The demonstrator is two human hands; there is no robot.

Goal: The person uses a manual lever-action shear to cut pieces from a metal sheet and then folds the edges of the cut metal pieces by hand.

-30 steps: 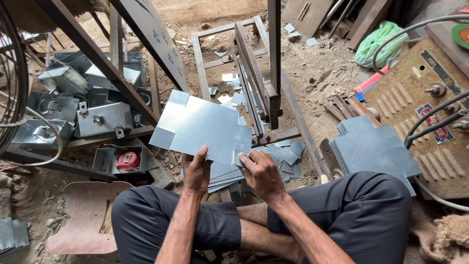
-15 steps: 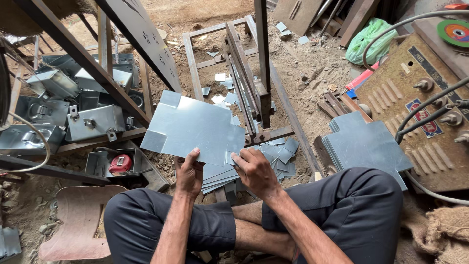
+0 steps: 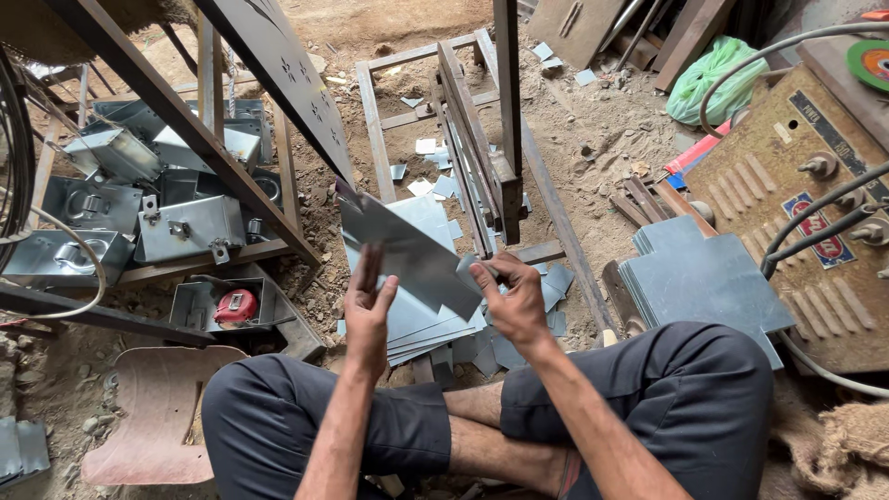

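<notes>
Tilted now from flat to steeply slanted, the notched grey metal sheet shows its smooth face. Left hand lies open-fingered against its lower edge; right hand pinches its right corner above stacked sheets.

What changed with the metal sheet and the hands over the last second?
The metal sheet was tipped from lying flat and broad to steeply tilted. The right hand kept its grip on the edge; the left hand now rests open against it. The stack of sheets stayed put.
</notes>
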